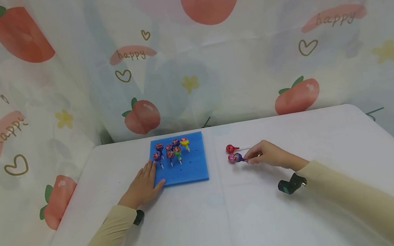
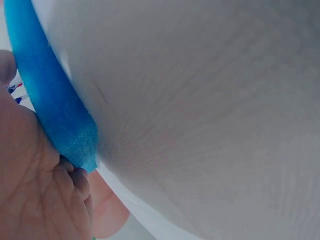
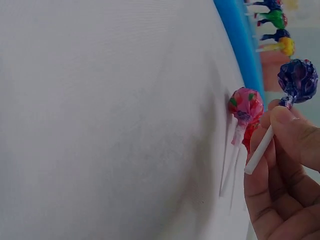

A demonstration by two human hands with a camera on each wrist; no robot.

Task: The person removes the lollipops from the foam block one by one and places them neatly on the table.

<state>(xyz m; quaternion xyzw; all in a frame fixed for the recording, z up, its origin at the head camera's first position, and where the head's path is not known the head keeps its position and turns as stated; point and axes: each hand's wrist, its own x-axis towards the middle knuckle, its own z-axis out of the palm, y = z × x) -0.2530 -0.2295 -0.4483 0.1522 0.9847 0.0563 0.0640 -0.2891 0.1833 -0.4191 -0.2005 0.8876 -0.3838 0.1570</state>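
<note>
Between thumb and fingers, my right hand [image 1: 269, 155] pinches a purple-wrapped lollipop [image 3: 298, 80] near the top of its white stick. In the right wrist view its candy head points up and away from the table. A pink lollipop [image 3: 246, 104] lies just beyond it, and a red lollipop [image 1: 230, 149] lies farther back. My left hand [image 1: 141, 187] rests along the left edge of a blue foam board [image 1: 193, 171], thumb by the front corner. Several lollipops stand upright in the board's back left part, among them a yellow one [image 1: 184, 142] and a green one [image 1: 177, 150].
Small holes show in the board's surface right of the standing lollipops. A white cloth covers the table [image 1: 206, 229]. Behind it hangs a printed curtain [image 1: 226, 62] with fruit and hearts, and another stretch of it runs along the left side.
</note>
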